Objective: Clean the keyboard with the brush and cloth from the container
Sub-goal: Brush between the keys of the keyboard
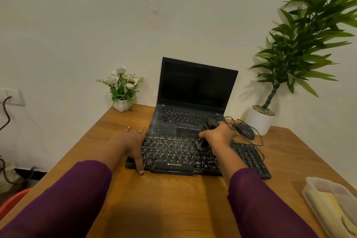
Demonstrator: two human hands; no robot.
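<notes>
A dusty black keyboard (173, 155) lies across the wooden desk in front of me. My left hand (135, 143) rests on its left end, thumb stretched down along the near edge and fingers at the far edge. My right hand (217, 134) grips a dark brush (204, 137) above the keyboard's right-centre, bristle end pointing down at the keys. A clear plastic container (316, 189) with a yellow cloth (328, 206) inside sits at the desk's near right corner.
An open black laptop (193, 102) stands right behind the keyboard. A black mouse (245, 130) with loose cables lies to its right. A small white flower pot (122, 104) sits back left, a tall potted plant (260, 120) back right.
</notes>
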